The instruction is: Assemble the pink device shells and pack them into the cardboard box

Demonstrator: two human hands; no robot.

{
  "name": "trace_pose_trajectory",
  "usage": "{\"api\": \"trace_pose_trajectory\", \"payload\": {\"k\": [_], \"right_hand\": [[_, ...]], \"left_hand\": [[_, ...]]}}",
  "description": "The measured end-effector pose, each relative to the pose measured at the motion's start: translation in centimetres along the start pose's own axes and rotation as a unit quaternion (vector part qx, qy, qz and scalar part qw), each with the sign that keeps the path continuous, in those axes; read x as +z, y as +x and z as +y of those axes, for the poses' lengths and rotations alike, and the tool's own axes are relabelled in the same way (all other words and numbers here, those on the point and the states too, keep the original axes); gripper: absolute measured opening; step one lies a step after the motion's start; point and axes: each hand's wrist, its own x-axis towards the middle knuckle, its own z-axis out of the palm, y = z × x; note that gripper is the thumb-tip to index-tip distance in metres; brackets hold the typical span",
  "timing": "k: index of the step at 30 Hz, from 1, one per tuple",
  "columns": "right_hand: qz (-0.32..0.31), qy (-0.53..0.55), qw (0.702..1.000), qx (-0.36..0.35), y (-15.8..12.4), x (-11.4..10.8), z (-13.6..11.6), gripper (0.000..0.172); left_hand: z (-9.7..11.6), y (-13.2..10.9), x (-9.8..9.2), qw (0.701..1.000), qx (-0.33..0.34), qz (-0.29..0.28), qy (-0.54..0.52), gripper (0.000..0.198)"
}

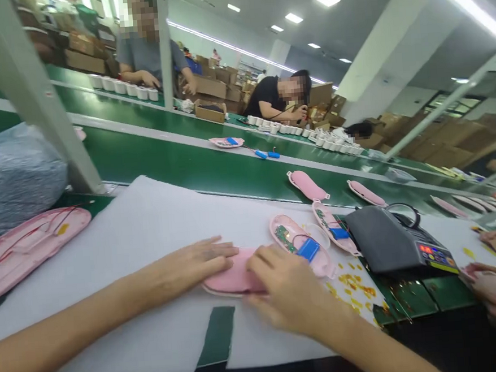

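Pink padded eye mask (231, 278) is lying on the white paper sheet (126, 262), its long axis running crosswise between both hands. The left hand (189, 265) is resting flat, fingers slightly spread, tips on the mask's far edge; the right hand (287, 288) is covering its right end, fingers too blurred to tell whether pinching.

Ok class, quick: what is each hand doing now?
Left hand: open, flat on the pink padded mask.
Right hand: curled over the same mask; cannot tell if gripping.
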Motion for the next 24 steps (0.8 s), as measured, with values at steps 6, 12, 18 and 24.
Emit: {"api": "trace_pose_trajectory", "payload": {"k": [6, 12, 18, 24], "right_hand": [[-0.084, 0.063, 0.994, -0.022, 1.1, 4.6, 0.7, 0.111], [0.044, 0.054, 0.98, 0.188, 5.3, -0.2, 10.0, 0.094], [-0.024, -0.028, 0.956, 0.29, 15.7, -1.1, 21.6, 0.081], [-0.015, 0.027, 0.962, 0.271, 18.2, -0.9, 21.2, 0.093]], "left_hand": [[1.1, 0.0, -5.3, 0.987, -0.098, -0.015, 0.123, 0.052], [-1.3, 6.0, -9.7, 0.908, -0.253, 0.315, 0.112, 0.025], [-3.1, 18.0, -1.6, 0.997, -0.053, 0.049, 0.028, 0.04], [-3.6, 22.6, 3.2, 0.995, 0.057, -0.076, 0.008, 0.024]]}}
